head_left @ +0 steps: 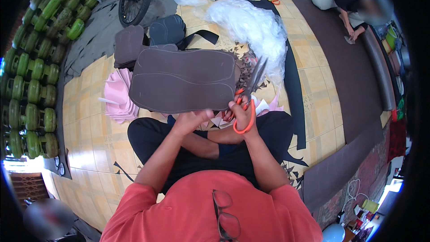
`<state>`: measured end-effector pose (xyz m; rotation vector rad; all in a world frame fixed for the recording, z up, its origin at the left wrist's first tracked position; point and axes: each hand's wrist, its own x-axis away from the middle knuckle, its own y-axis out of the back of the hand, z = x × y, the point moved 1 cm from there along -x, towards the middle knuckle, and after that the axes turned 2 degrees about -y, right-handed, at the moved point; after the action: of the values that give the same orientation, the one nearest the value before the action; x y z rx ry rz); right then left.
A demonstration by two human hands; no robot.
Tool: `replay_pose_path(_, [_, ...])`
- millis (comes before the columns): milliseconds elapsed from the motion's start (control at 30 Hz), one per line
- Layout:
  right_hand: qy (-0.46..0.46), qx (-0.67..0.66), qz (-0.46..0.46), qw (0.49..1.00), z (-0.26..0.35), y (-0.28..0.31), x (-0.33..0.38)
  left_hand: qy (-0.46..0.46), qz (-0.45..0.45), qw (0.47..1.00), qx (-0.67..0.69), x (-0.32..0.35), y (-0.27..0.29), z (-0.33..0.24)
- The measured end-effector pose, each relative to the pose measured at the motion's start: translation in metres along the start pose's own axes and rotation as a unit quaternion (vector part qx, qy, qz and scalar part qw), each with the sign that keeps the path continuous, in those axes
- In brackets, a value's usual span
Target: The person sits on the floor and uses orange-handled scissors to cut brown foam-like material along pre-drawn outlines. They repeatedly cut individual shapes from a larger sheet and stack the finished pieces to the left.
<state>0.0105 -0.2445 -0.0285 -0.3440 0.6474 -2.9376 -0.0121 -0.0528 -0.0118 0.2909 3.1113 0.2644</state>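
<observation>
A dark brown sheet (183, 78) with pale drawn curved outlines, like shoe soles, is held up over my crossed legs. My left hand (190, 123) grips its near edge, the thumb showing and the fingers hidden beneath. Orange-handled scissors (256, 78) are in my right hand (244, 114), beside the sheet's near right corner. Their blades point away from me and look slightly parted. Small dark offcuts (244, 69) lie past that side of the sheet. Pink sheets (120, 96) are stacked to the left, and more pink and white pieces lie under my hands.
Dark cut stacks (166, 30) stand beyond the sheet. Crumpled clear plastic (251, 22) spreads on the tiled floor, with yellow-handled scissors (273, 0) farther off. At right a person (342, 0) bends over a long brown roll (320, 31). Green gas cylinders (36, 67) line the left; a bicycle (134, 0) stands behind.
</observation>
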Motion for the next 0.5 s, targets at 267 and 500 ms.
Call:
replay_pose_path(267, [0.131,0.296,-0.058,0.944,-0.013,0.017,-0.006,0.026,-0.296,0.890,0.345,-0.005,0.005,-0.007])
replay_pose_path(500, [0.152,0.395,-0.038,0.905,0.009,0.007,-0.008,0.025,-0.266,0.908,0.324,0.004,0.023,0.001])
